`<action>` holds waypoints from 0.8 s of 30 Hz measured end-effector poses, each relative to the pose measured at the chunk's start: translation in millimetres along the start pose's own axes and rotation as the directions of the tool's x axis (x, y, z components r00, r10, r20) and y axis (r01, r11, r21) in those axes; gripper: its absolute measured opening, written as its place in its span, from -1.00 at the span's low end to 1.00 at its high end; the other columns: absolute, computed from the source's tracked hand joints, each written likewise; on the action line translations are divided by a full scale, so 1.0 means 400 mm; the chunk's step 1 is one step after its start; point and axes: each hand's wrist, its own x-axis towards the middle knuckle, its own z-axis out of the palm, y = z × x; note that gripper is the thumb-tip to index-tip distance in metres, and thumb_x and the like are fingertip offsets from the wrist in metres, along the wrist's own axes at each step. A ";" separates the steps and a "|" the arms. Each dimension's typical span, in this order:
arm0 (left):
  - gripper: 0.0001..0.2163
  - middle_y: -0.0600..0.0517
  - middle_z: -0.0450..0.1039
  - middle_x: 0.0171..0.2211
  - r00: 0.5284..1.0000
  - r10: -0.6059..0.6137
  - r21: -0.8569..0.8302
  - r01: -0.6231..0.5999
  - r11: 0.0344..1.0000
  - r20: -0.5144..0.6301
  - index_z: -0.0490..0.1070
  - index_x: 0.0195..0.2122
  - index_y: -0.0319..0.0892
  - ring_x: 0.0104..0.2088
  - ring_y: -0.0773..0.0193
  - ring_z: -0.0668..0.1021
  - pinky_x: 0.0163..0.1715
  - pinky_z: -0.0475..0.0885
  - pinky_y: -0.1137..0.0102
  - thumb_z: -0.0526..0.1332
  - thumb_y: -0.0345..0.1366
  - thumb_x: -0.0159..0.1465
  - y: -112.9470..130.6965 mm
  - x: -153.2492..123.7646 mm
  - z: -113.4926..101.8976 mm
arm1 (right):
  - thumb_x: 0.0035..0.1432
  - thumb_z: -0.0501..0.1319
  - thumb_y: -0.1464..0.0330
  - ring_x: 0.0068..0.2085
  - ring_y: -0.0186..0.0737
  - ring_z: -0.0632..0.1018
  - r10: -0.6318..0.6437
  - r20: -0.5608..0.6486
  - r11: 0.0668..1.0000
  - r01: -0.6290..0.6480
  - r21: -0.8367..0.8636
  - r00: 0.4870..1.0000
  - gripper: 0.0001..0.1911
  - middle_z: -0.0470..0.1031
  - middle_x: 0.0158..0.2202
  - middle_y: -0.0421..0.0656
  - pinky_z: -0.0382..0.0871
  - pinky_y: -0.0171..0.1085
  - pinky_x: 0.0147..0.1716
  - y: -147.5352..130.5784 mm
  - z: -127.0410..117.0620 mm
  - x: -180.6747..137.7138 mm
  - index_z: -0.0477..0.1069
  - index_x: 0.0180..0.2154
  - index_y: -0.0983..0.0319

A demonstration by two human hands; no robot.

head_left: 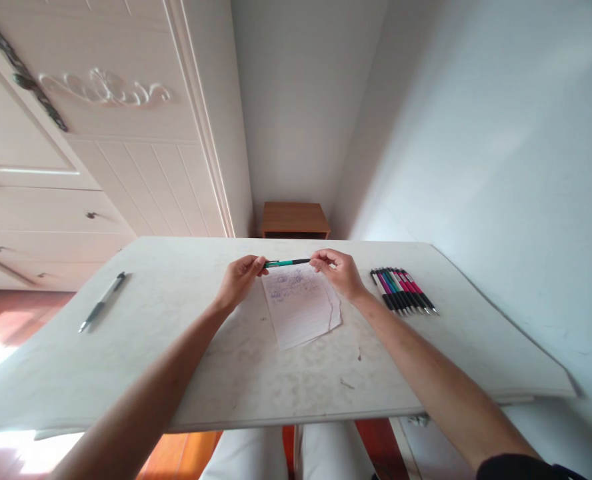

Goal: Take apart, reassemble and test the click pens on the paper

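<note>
1. Left hand (246, 273) and right hand (340, 270) pinch opposite ends of a slim green-and-black plastic pen (288, 263) near the white table's (186, 373) far edge, above scribbled lined white paper (303, 310).
2. Seemingly done: multicoloured pen row (405, 291), towards the far right corner.
3. Outside it: silver-and-black pen (102, 302), left edge.

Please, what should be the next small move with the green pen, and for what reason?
Probably the left hand should let go, so the right hand can bring the green pen's black-grip end to the paper. Both hands hold the pen near the paper's far edge, and the scribbles leave lined space below.
</note>
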 end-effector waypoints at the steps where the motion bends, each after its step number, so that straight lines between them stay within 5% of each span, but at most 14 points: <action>1: -0.61 -0.05 0.56 -0.45 1.000 -0.001 0.005 0.001 1.000 0.013 0.54 -0.35 -0.23 -0.40 0.23 0.52 -0.34 0.41 0.35 0.21 0.05 0.19 0.001 -0.001 0.000 | 0.12 0.28 0.17 -0.46 -0.29 0.49 0.000 -0.003 1.000 0.000 -0.002 1.000 -0.75 0.52 -0.43 -0.17 0.41 -0.30 -0.40 0.000 0.000 0.000 0.49 -0.38 0.23; 5: -0.67 -0.10 0.59 -0.20 1.000 0.021 -0.029 -0.021 0.999 0.008 0.57 -0.27 -0.21 -0.23 0.13 0.57 -0.21 0.45 0.29 0.35 -0.04 0.08 0.016 -0.009 -0.002 | 0.12 0.28 0.19 -0.47 -0.30 0.49 0.012 -0.013 1.000 -0.012 -0.016 1.000 -0.77 0.51 -0.45 -0.18 0.41 -0.31 -0.40 0.002 -0.004 0.002 0.48 -0.40 0.23; 9: -0.52 -0.14 0.51 -0.01 0.998 0.063 -0.055 -0.064 0.996 -0.013 0.49 -0.03 -0.18 -0.05 0.09 0.53 -0.14 0.45 0.30 0.38 -0.05 0.06 0.026 -0.010 -0.002 | 0.13 0.27 0.21 -0.47 -0.31 0.48 0.002 -0.017 1.000 -0.002 -0.026 1.000 -0.78 0.50 -0.46 -0.19 0.40 -0.31 -0.40 -0.002 -0.002 0.001 0.48 -0.40 0.24; 11: -0.51 -0.14 0.54 -0.06 0.999 0.047 -0.054 -0.049 0.997 -0.026 0.46 0.01 -0.20 -0.10 0.12 0.55 -0.20 0.46 0.33 0.31 0.00 0.14 0.020 -0.007 -0.001 | 0.13 0.27 0.21 -0.47 -0.30 0.48 -0.004 -0.016 1.000 0.003 -0.024 1.000 -0.78 0.51 -0.46 -0.19 0.40 -0.30 -0.40 -0.006 0.000 -0.001 0.49 -0.40 0.24; 16: -0.57 -0.08 0.58 -0.43 0.993 -0.027 -0.027 0.031 0.999 0.111 0.56 -0.32 -0.25 -0.46 0.26 0.53 -0.48 0.38 0.42 0.18 0.08 0.22 0.002 -0.002 0.003 | 0.13 0.27 0.17 -0.47 -0.29 0.49 -0.010 -0.026 1.000 0.010 -0.029 1.000 -0.76 0.52 -0.45 -0.17 0.40 -0.29 -0.40 -0.013 0.000 -0.001 0.48 -0.40 0.23; 24: -0.62 -0.09 0.58 -0.19 0.999 0.033 -0.095 -0.033 0.995 0.003 0.54 -0.19 -0.21 -0.21 0.14 0.59 -0.17 0.48 0.29 0.42 -0.11 0.01 0.011 -0.007 0.002 | 0.12 0.27 0.21 -0.47 -0.30 0.48 0.007 -0.018 0.999 -0.007 -0.038 1.000 -0.78 0.50 -0.46 -0.19 0.38 -0.31 -0.39 -0.011 0.000 0.000 0.48 -0.43 0.23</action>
